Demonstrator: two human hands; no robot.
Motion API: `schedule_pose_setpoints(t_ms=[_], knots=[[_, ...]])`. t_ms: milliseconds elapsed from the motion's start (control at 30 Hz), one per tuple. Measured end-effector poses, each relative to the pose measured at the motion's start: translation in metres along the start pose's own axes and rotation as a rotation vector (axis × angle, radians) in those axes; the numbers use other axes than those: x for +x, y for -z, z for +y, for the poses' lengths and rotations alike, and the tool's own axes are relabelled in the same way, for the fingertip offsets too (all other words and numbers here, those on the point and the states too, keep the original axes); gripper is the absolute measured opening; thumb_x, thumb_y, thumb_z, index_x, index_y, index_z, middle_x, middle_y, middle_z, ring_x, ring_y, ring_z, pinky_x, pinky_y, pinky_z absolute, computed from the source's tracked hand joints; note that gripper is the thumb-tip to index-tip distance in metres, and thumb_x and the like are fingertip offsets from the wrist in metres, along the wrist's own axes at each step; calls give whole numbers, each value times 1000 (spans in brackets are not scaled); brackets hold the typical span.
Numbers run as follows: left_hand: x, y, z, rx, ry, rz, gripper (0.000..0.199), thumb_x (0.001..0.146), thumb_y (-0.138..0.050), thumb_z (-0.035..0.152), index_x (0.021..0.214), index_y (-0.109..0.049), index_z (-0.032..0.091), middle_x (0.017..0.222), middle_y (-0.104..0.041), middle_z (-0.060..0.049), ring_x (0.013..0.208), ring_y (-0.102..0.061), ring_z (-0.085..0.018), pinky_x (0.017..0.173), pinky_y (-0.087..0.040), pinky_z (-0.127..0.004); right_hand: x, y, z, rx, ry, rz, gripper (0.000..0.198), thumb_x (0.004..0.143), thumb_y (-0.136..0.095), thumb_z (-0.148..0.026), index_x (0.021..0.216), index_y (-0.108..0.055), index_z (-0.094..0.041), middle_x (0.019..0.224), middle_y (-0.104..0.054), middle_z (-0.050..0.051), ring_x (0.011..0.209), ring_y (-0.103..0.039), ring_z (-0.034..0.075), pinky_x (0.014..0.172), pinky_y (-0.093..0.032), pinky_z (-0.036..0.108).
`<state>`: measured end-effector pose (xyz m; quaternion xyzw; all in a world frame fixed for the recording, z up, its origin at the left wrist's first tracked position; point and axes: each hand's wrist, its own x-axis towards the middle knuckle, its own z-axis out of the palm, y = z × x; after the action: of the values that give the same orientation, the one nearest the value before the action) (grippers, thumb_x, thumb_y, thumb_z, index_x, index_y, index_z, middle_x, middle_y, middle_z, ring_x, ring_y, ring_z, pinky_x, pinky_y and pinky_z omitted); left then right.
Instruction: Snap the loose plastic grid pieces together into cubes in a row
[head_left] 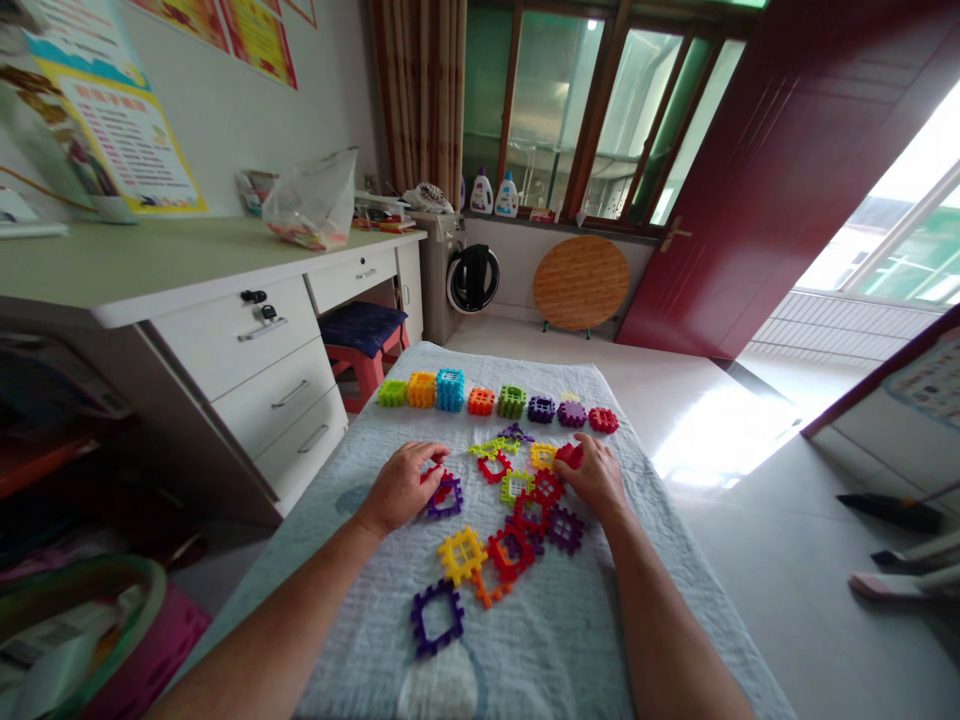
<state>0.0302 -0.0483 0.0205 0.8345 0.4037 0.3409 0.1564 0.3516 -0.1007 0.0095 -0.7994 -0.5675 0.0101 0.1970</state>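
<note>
My left hand [405, 488] is at the left of the loose pieces, fingers curled and thumb near the index finger. A bit of a red plastic piece [441, 492] shows at its fingertips, above a purple square frame piece [448, 508]. My right hand [598, 478] closes its fingers on a red interlocking piece [570, 456] at the right of the pile. Between the hands lie a yellow frame piece [543, 456], a lime frame piece [517, 487] and several red ones. A dark purple panel [565, 530] lies below my right hand.
Along the far side of the cloth-covered table [360, 620] stands a row of assembled cubes, including a blue cube [450, 390] and a green cube [511, 401]. Nearer lie a yellow panel [462, 555] and a purple frame [437, 618]. A desk [225, 255] stands left.
</note>
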Motion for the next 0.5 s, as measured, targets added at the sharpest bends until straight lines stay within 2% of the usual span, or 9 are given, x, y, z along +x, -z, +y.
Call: schedule_pose_setpoints(t_ms=[167,333,500], knots=[[0,0,0,-3,-1,1,22,76,-54,15,96,-63,19,92,-67,-4,90,-61,-19,86,-47,-35,-3,5,-1,-42,-24,-33,69,69,-61,-47,128,-47,-14,121,-56,16,111,-50,32,90,-37,40],[0,0,0,-3,-9,-3,22,76,-54,15,96,-62,19,92,-67,-4,90,-60,-19,86,-47,-35,-4,7,-4,-50,-34,-53,64,68,-58,-35,128,-47,-15,119,-56,16,111,-50,31,90,-37,39],[1,1,2,-4,-14,0,22,77,-54,17,97,-63,20,91,-67,-4,89,-61,-19,85,-48,-35,-3,5,-2,-22,-33,-19,65,67,-58,-33,128,-46,-15,116,-58,16,108,-51,30,90,-37,39]])
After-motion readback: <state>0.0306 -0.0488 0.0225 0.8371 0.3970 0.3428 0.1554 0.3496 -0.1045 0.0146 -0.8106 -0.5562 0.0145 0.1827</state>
